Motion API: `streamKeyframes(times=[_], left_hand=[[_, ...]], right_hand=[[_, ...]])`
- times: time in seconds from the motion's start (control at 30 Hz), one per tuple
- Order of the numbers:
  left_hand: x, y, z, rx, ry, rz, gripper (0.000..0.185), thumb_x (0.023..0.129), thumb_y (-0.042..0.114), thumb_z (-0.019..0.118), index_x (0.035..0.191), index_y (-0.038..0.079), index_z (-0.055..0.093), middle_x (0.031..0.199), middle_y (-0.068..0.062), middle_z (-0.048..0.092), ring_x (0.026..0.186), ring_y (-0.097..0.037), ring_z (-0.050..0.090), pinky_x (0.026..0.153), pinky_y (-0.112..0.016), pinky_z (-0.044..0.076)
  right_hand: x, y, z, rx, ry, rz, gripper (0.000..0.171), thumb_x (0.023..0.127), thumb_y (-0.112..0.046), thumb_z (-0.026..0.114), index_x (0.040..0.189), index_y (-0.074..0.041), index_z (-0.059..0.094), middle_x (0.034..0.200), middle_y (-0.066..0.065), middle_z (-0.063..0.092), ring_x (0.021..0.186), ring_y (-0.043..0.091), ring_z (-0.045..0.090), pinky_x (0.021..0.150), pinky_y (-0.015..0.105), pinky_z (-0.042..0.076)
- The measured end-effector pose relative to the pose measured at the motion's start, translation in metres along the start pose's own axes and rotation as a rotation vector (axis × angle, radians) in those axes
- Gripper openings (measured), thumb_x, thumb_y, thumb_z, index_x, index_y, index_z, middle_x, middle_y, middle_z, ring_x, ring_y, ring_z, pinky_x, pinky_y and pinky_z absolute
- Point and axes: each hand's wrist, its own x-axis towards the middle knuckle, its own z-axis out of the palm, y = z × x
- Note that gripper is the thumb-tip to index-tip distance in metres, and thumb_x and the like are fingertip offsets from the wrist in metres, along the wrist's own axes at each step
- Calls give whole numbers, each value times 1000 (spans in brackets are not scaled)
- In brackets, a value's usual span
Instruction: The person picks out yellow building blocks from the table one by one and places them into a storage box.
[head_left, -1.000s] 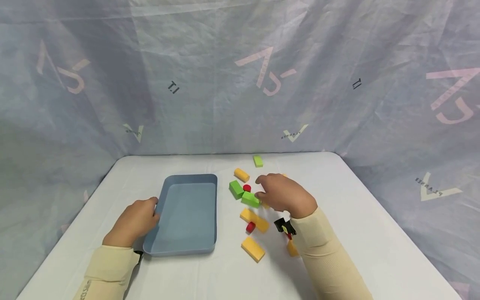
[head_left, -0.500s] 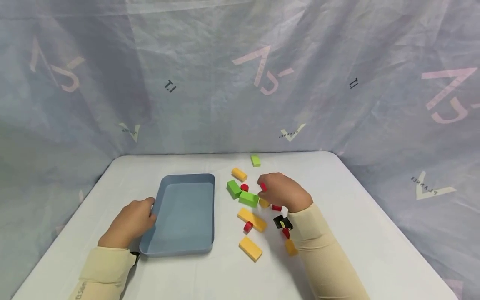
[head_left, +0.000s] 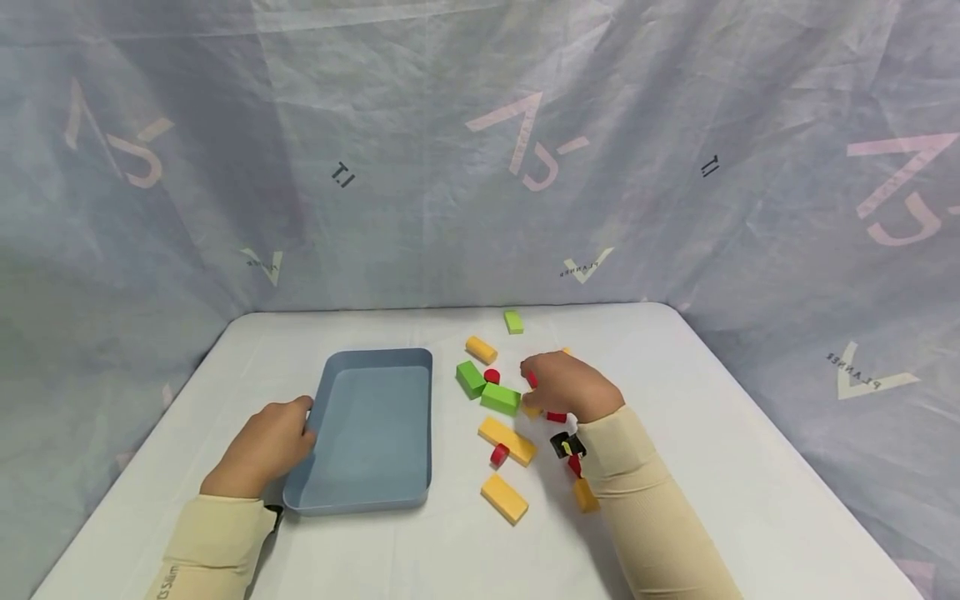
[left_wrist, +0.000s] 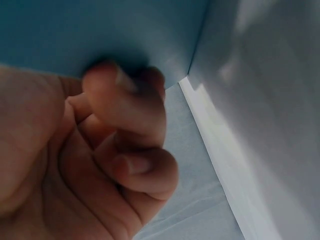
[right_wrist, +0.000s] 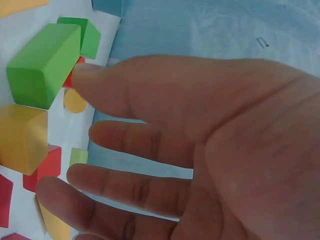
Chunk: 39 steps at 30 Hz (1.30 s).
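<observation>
Two hands are at work on the tabletop (head_left: 735,467). Your left hand (head_left: 264,446) rests against the left wall of the blue tray (head_left: 375,492), its fingers (left_wrist: 130,105) curled against the tray's outer side, as the left wrist view shows. Your right hand (head_left: 567,386) sits among the scattered blocks to the right of the tray, and a small red piece (head_left: 532,379) shows at its fingertips in the head view. The right wrist view shows those fingers (right_wrist: 140,142) nearly straight and spread, so you cannot tell whether they pinch the red piece. A green block (head_left: 500,398) lies just left of that hand, a red cylinder (head_left: 492,376) beside it. Yellow blocks (head_left: 507,439) lie nearer you.
</observation>
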Motion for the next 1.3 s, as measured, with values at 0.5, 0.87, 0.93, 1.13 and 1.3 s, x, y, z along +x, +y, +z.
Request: streamKeyframes(times=[0.5, 0.87, 0.93, 1.13, 1.3], left_hand=[[-2, -1, 1, 0, 22, 5, 38, 90, 2, 63, 125, -13, 61, 75, -6, 67, 61, -17, 54, 55, -32, 44], [-3, 0, -1, 9, 35, 11, 31, 89, 2, 64, 117, -11, 64, 77, -9, 68, 61, -17, 54, 55, -33, 44], [-3, 0, -2, 12, 33, 9, 29, 89, 1, 64, 116, -11, 64, 77, -9, 68, 62, -18, 54, 56, -34, 45], [-2, -1, -2, 13, 22, 10, 38, 89, 1, 65, 123, -14, 61, 88, -17, 73, 66, -18, 58, 59, -37, 49], [-1, 0, 0, 14, 19, 4, 41, 89, 2, 65, 126, -15, 60, 96, -22, 74, 69, -19, 61, 61, -38, 51]], right_hand=[[11, 3, 10, -2, -42, 50, 49, 90, -25, 77, 136, -11, 66, 129, 5, 69, 95, 18, 61, 96, 46, 53], [16, 4, 19, -18, -66, 94, 50, 90, -30, 80, 135, -13, 68, 131, 3, 68, 101, 20, 59, 94, 44, 54], [17, 4, 20, -16, -67, 91, 51, 89, -30, 80, 136, -12, 68, 131, 3, 68, 101, 20, 59, 93, 44, 54], [18, 6, 21, -23, -66, 96, 50, 89, -29, 80, 135, -12, 68, 130, 4, 68, 100, 20, 58, 89, 42, 53], [19, 8, 22, -22, -62, 88, 49, 88, -27, 81, 133, -11, 69, 125, 3, 69, 98, 21, 58, 86, 40, 53]])
